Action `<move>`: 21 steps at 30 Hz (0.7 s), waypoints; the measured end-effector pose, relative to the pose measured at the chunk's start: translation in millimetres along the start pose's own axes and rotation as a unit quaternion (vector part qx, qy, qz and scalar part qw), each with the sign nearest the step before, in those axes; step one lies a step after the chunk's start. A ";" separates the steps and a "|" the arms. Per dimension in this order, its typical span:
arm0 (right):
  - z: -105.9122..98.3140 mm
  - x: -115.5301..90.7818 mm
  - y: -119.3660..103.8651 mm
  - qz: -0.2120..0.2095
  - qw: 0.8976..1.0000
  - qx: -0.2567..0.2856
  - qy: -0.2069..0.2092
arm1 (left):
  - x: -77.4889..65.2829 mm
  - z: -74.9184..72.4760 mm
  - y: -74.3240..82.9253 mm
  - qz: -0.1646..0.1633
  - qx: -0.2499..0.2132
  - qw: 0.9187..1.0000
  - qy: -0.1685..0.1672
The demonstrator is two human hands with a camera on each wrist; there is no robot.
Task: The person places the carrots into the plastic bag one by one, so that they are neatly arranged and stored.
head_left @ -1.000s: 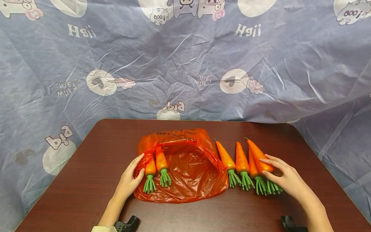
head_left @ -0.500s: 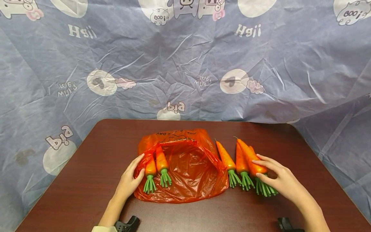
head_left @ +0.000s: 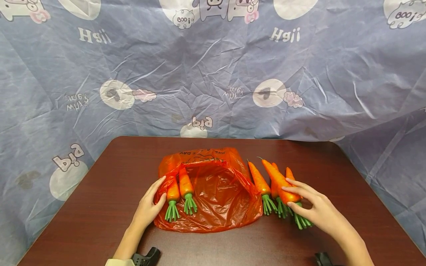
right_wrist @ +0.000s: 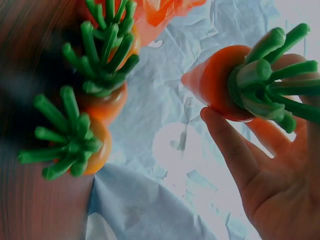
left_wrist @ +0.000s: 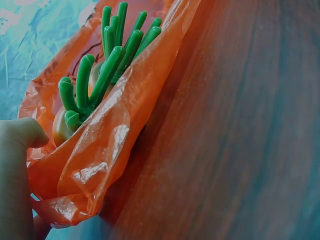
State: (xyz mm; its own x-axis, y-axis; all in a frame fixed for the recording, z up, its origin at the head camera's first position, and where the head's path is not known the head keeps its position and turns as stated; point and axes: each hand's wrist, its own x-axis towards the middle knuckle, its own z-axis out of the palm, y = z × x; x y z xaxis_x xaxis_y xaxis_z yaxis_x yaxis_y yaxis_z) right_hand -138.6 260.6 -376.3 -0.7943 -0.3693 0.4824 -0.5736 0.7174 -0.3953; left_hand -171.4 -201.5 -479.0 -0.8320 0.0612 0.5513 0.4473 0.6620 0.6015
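Hands: two, entering from the near side. Black devices: two, left device [head_left: 148, 257] and right device [head_left: 322, 258], one at each wrist; pale sleeve [head_left: 119, 262] at near left.

Left hand [head_left: 149, 204]: thumb and fingers bent about the left edge of the bag [head_left: 219, 201], film between them. Right hand [head_left: 314, 205]: pinching the thick end of the held carrot [head_left: 277, 179].

Carrots: six, orange, green stalks toward the near side. Held carrot raised above the tabletop [head_left: 83, 207], thin end pointing far and left. Three lie in a row to the right of the bag: left carrot [head_left: 257, 177], middle carrot [head_left: 274, 190], right carrot [head_left: 289, 173]. Two sit side by side at the left of the bag's mouth: outer carrot [head_left: 172, 191], inner carrot [head_left: 185, 183].

In the way: held carrot hides most of the middle carrot; with the right hand it covers much of the right carrot. Film overlies the outer carrot's far end.

Bag: one, red-orange, creased, mouth facing near, right rim just beside the left carrot; black print on its far part.

Beyond the tabletop: crumpled grey-blue cloth [head_left: 206, 66], cartoon prints.
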 end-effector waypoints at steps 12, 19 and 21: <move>4.6 2.6 -20.1 -0.023 1.000 0.016 0.009 | 0.5 0.3 -0.1 0.004 -0.001 1.000 0.002; 7.5 1.5 -31.1 -0.038 0.999 0.017 0.014 | 0.2 0.1 0.3 0.002 0.001 1.000 0.003; 8.4 1.5 -34.0 -0.043 0.999 0.019 0.013 | 0.3 -0.1 0.6 0.002 0.002 1.000 0.003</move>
State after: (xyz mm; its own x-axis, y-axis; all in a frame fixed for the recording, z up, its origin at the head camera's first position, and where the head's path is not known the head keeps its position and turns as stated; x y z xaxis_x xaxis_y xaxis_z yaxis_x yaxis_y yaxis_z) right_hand -122.0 230.7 -368.7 -0.7369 -0.4125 0.5356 -0.6468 0.6605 -0.3813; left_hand -171.4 -201.1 -478.4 -0.8289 0.0597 0.5563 0.4484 0.6654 0.5968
